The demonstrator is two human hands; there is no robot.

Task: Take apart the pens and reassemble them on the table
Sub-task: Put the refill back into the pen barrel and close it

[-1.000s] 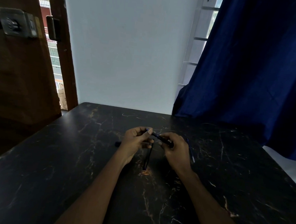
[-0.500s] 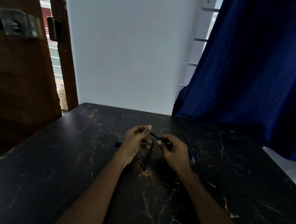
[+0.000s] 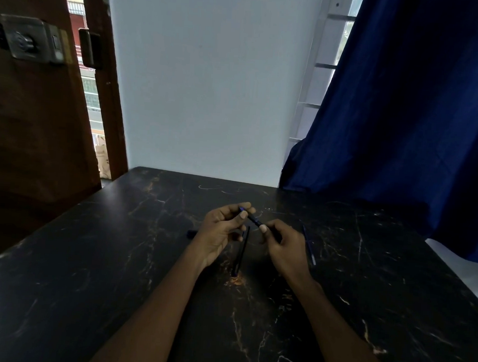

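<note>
Items, left to right, placed against the held pen.

1. Cap (image 3: 191, 234): small dark piece flat on the desk (image 3: 114, 271), left of the pen, partly hidden behind your left wrist. Cap or end piece, too dark to tell.

2. Left hand (image 3: 221, 230): raised above the desk, thumb and fingertips pinched narrowly on the pen's far, upper end, where a blue tip shows.

3. Pen (image 3: 253, 219): dark barrel, held clear of the desk between both hands. Long axis slants from upper left at your left fingertips down to lower right into your right hand. Both hands are on it; neither is nearer.

4. Barrel (image 3: 242, 251): long dark tube flat on the desk, directly below the pen, long axis running toward you, between your wrists.

5. Right hand (image 3: 285, 244): fingers curled shut round the pen's near, lower end.

6. Refill (image 3: 309, 245): thin blue rod on the desk, right of the pen, just beyond your right hand, running roughly toward you.

Judgement: the pull or twist likely goes along the pen's slant, so draw your hands apart on that line.
</note>
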